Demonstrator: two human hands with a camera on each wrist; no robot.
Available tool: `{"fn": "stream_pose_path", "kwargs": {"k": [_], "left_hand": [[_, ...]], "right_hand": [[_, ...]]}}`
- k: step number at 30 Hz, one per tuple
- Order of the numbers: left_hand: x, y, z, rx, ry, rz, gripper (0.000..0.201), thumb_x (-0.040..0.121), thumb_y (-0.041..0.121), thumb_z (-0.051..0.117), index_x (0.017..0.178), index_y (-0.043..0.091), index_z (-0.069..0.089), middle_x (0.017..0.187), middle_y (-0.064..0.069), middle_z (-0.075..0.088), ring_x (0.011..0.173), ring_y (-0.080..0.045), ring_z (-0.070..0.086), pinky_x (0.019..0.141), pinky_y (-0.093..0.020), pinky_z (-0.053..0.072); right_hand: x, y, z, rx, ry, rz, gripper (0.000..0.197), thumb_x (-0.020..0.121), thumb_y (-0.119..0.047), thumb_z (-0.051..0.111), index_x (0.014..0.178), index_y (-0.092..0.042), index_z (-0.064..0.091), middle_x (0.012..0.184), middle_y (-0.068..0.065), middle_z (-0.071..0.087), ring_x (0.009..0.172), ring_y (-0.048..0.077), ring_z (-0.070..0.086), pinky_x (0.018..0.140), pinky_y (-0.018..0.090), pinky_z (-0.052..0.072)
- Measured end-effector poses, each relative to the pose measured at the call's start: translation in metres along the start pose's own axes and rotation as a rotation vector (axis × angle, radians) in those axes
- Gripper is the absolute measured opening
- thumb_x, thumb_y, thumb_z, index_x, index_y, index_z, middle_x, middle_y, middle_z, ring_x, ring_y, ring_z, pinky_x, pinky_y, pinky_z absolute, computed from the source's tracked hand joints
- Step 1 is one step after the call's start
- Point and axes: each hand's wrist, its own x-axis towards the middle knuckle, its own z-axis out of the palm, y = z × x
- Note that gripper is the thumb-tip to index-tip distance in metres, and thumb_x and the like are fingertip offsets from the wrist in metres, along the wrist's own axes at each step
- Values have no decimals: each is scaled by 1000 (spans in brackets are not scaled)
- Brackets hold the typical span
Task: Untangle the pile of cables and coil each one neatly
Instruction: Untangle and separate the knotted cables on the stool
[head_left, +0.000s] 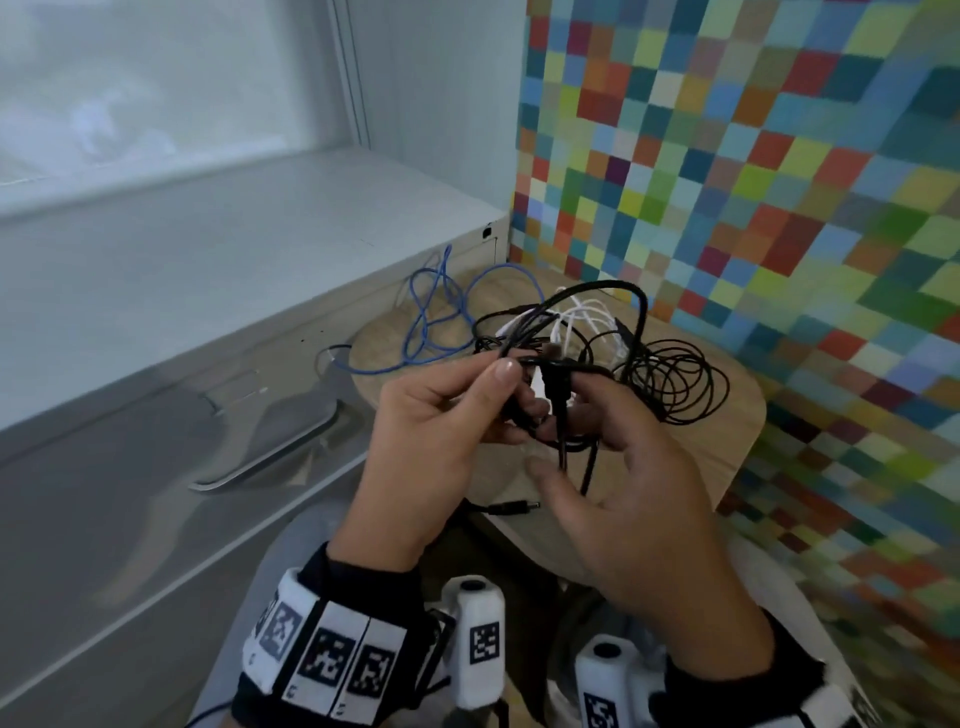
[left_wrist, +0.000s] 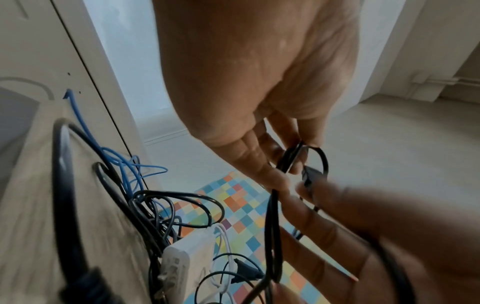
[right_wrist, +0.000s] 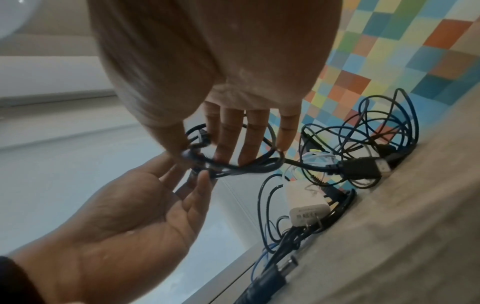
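A black cable is held up between both hands above the round wooden table. My left hand pinches it between thumb and forefinger; the left wrist view shows that pinch on a doubled strand. My right hand has its fingers hooked through the cable's loops, thumb against them. Behind the hands lies the tangled pile: a blue cable, a white cable and a thin black coil. A white charger and a black USB plug sit in it.
A black barrel plug lies at the table's near edge under my hands. A white cabinet stands to the left, with the blue cable trailing toward it. The checkered wall is close behind and to the right.
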Motion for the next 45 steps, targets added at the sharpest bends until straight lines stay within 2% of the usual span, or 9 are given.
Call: {"fn": "stream_pose_path", "kwargs": {"k": [4,10,15,20,23,27,35,40,45], "left_hand": [[7,-2,-6,-10,154,21,24,100,26,54,100,8,69,79,-12,69,75,-29,73,56,-30,54],[17,-4,-26,-136,281,-9,24,109,21,41,99,12,60,78,-3,64,80,-30,72,62,-30,53],[14,-1,-17,-246,230,1,21,101,30,45,98,15,60,85,-7,67,88,-37,71,81,-46,59],[13,-2,-11,-305,214,-65,22,98,36,46,101,18,59,96,-8,73,87,-33,75,64,-36,60],[14,0,-12,-309,206,-64,24,99,35,45,104,19,61,101,-7,75,86,-31,75,62,-36,61],[13,2,-8,-260,181,-61,27,98,36,45,110,17,60,106,-8,76,85,-30,75,65,-36,62],[6,0,6,-150,22,-80,30,98,31,45,108,27,72,118,-9,75,89,-27,77,76,-42,62],[6,-4,4,-60,-30,-166,32,93,26,53,118,15,70,114,-7,76,96,-26,75,72,-31,61],[12,-9,-3,-66,112,-119,23,96,19,58,109,5,70,86,-8,70,83,-24,72,68,-29,61]], "right_hand": [[1,13,-10,55,188,44,38,96,2,63,118,-28,71,99,-20,72,101,-2,68,84,9,52],[11,46,-41,-3,456,88,28,99,-21,66,100,-49,70,105,0,72,106,12,67,94,30,52],[10,50,-40,221,373,194,30,98,-14,64,94,-40,77,76,-1,69,78,19,66,78,36,56],[8,45,-38,707,280,238,47,98,-49,49,85,-15,79,85,16,71,91,41,61,88,50,50],[8,41,-38,476,215,345,66,99,-61,44,61,-14,69,67,11,64,83,45,56,84,49,49],[11,44,-31,269,227,286,10,88,-21,75,82,-28,71,76,7,67,79,31,68,73,36,63],[7,38,-23,224,314,226,57,79,-43,76,132,-50,57,148,-25,43,140,-4,40,112,44,46],[9,35,-23,324,362,166,50,84,-18,79,119,-48,61,140,-17,56,132,-4,51,102,36,53],[10,48,-31,424,478,149,35,90,8,70,89,-26,69,100,8,73,102,29,70,91,42,59]]}}
